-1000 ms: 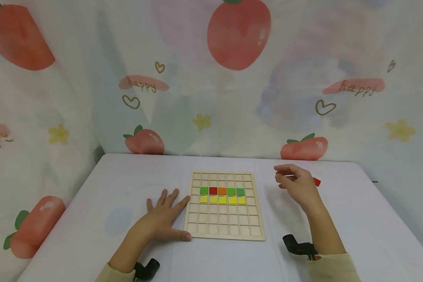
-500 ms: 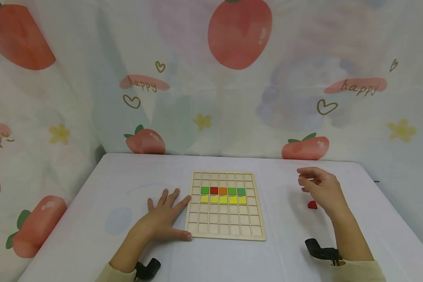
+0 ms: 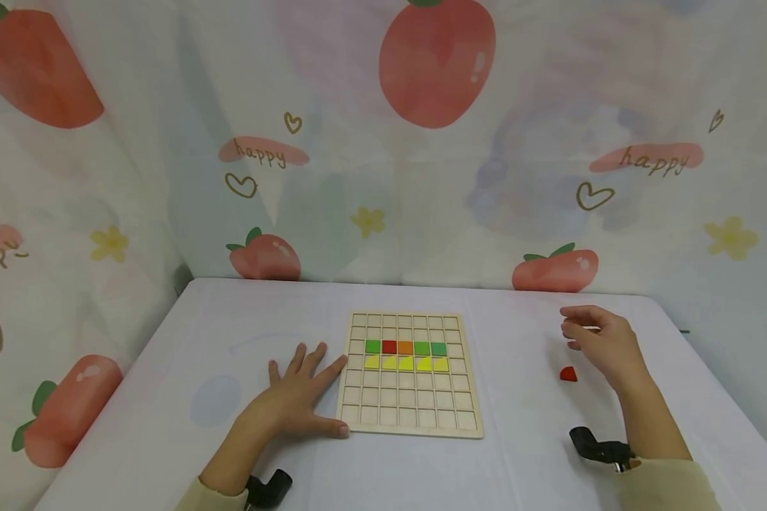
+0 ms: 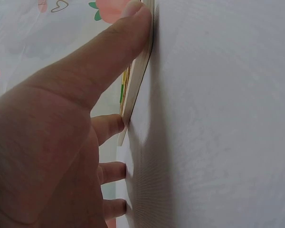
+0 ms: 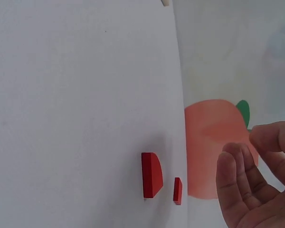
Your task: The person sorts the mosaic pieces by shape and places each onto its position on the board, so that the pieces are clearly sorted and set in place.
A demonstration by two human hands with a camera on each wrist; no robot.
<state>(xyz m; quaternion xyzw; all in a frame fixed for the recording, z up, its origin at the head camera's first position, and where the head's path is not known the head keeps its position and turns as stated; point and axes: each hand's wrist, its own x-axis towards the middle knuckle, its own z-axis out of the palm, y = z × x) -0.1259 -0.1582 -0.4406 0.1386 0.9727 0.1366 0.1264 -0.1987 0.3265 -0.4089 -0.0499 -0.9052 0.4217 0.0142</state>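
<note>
My left hand (image 3: 297,404) lies with fingers spread at the left side of a wooden grid board (image 3: 415,420). Its thumb and index finger touch the board's edge, as the left wrist view also shows. Several square tiles, green, red and orange, form one row on the board, with a row of yellow tiles (image 3: 406,363) below. At the right, my right hand (image 3: 604,348) hovers above the table, fingers loosely bent and holding nothing. A red piece with a curved side (image 5: 154,175) lies near it. A second red piece (image 5: 177,191) shows only in the right wrist view.
A white cloth covers the table (image 3: 281,475). Behind it and on the left hangs a fabric backdrop (image 3: 415,191) printed with fruit, hearts and flowers. A black wrist camera (image 3: 601,448) sits on the right wrist, another camera (image 3: 270,490) on the left.
My right hand has moved right, away from the board. The curved red piece has come into sight below it, while the other red piece is now hidden in the head view. My left hand stays put.
</note>
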